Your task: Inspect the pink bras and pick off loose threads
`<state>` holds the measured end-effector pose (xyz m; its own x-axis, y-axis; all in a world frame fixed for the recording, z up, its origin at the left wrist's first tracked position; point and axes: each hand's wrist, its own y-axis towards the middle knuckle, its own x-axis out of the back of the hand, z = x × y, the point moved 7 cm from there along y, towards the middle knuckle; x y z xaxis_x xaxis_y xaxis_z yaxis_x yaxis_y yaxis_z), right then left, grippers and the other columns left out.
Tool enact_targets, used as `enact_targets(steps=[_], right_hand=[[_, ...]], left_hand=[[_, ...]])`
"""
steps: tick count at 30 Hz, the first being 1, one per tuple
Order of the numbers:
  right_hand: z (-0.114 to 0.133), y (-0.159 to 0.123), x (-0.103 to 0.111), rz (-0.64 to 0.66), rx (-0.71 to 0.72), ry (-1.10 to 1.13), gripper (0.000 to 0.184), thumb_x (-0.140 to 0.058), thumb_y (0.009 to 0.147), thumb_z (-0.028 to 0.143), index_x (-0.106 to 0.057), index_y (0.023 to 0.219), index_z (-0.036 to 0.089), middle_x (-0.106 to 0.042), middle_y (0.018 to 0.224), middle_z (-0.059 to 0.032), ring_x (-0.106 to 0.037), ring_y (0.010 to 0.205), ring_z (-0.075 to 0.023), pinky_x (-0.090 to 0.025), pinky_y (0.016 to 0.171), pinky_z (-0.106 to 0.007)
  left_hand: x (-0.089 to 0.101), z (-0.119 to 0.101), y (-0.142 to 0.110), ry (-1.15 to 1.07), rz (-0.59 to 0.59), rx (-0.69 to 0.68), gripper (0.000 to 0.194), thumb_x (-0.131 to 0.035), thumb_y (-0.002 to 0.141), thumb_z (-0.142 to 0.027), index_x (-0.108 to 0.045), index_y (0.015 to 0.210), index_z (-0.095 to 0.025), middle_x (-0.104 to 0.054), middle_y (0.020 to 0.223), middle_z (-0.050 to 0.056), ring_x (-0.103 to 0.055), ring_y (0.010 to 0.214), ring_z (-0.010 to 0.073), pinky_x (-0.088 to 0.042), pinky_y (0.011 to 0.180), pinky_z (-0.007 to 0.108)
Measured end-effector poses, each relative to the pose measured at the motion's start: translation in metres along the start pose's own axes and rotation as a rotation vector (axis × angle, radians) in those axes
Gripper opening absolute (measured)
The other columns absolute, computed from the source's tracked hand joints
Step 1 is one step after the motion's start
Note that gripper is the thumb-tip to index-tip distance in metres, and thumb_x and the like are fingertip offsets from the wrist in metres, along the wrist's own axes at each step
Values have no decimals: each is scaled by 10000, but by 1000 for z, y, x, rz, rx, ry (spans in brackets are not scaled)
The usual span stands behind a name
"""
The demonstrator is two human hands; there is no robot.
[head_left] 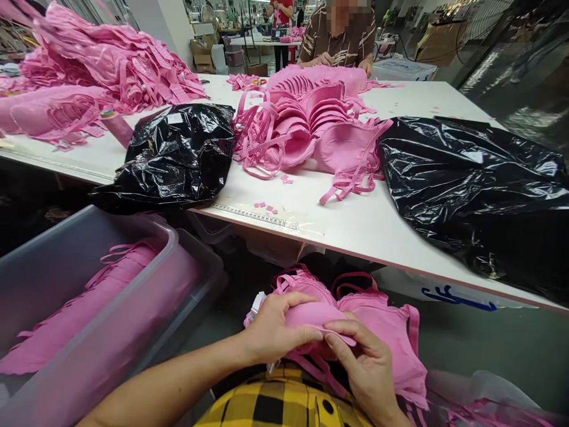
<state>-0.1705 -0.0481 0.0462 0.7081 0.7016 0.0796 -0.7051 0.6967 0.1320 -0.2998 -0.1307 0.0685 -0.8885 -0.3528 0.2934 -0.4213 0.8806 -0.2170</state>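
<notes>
A pink bra lies spread across my lap, its straps and lace edges showing. My left hand is closed around one padded cup, thumb on the near edge and fingers over the far side. Beside it, my right hand pinches the same cup's edge between thumb and fingers. A small white tag sticks out past my left fingers. Part of the bra beneath both hands is hidden.
On the white table stand stacked pink bras between black plastic bags. A plastic bin at left holds more pink bras. A person sits across the table.
</notes>
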Motion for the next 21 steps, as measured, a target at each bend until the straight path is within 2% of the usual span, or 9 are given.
enact_targets(steps=[4, 6, 8, 10, 12, 14, 18, 21], right_hand=[[-18, -4, -7, -20, -269, 254, 329, -709, 760, 317, -542, 1038, 262, -637, 764, 11, -613, 624, -147, -541, 562, -238], [-19, -2, -14, 94, -367, 258, 385, -693, 770, 364, -528, 1095, 240, -646, 851, -19, -631, 690, -171, -557, 590, -263], [-14, 2, -20, 250, -387, 181, 356, -664, 790, 388, -576, 1080, 201, -642, 925, -53, -624, 700, -172, -554, 580, -258], [-9, 5, -24, 389, -382, 122, 338, -640, 812, 381, -602, 1094, 199, -652, 879, -45, -604, 625, -147, -536, 536, -237], [-8, 5, -26, 462, -393, 131, 343, -629, 824, 369, -610, 1131, 217, -660, 743, -14, -588, 548, -128, -520, 509, -221], [-11, 3, -27, 453, -428, 217, 321, -631, 822, 375, -647, 1103, 221, -650, 619, 2, -594, 502, -122, -509, 483, -202], [-26, -9, -33, 268, -604, 496, 291, -720, 720, 393, -726, 940, 203, -653, 505, -11, -552, 321, -107, -420, 312, -153], [-30, -13, -41, 173, -696, 625, 273, -780, 613, 362, -739, 791, 160, -653, 462, -36, -495, 232, -106, -336, 222, -134]], left_hand=[[-6, 16, -2, -215, -44, 154, 323, -737, 636, -339, -696, 864, -114, -669, 655, 28, -622, 581, 161, -515, 572, 255], [-11, 24, -4, -382, -33, 261, 283, -722, 617, -299, -655, 820, -112, -611, 520, -10, -578, 458, 131, -491, 472, 230], [-15, 29, -5, -503, -8, 326, 269, -720, 587, -272, -606, 784, -129, -576, 443, -38, -550, 397, 113, -474, 427, 209], [-16, 30, -6, -559, 22, 351, 288, -735, 562, -278, -568, 755, -143, -571, 410, -44, -541, 369, 107, -459, 394, 190], [-17, 30, -7, -585, 57, 353, 315, -751, 555, -307, -549, 737, -148, -568, 394, -43, -537, 353, 104, -447, 370, 177], [-18, 31, -9, -605, 80, 334, 335, -766, 558, -336, -543, 719, -145, -565, 393, -42, -535, 348, 97, -443, 360, 166], [-19, 31, -15, -669, 107, 240, 341, -770, 606, -376, -554, 710, -134, -584, 480, -26, -551, 375, 89, -453, 365, 162], [-10, 20, -17, -607, 78, 14, 253, -718, 706, -339, -596, 727, -118, -649, 761, 47, -572, 425, 71, -481, 386, 179]])
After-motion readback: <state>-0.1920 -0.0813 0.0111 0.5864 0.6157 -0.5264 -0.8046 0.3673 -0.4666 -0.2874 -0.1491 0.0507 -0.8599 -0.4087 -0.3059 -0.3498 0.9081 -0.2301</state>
